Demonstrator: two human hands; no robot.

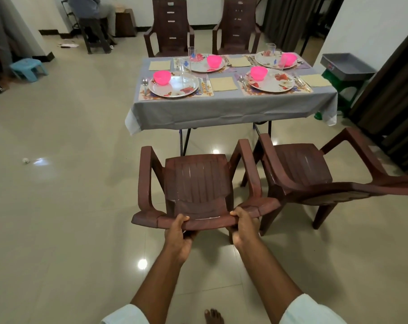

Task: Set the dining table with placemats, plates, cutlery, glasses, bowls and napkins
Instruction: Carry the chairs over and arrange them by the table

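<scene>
Both hands grip the top rail of the near chair (198, 183): the left hand (178, 232) and the right hand (243, 226) each have thumb over the rail and fingers curled under it, clamped on it. Ahead stands the surface (221, 108) under a grey cloth, laid with four placemats, each bearing a floral plate (271, 81) with a pink bowl (162, 77) on it, cutlery beside the plates, clear glasses (185, 66) and tan napkins (223, 83). A second chair (301, 164) stands just right of the held one, and two more chairs at the far side.
</scene>
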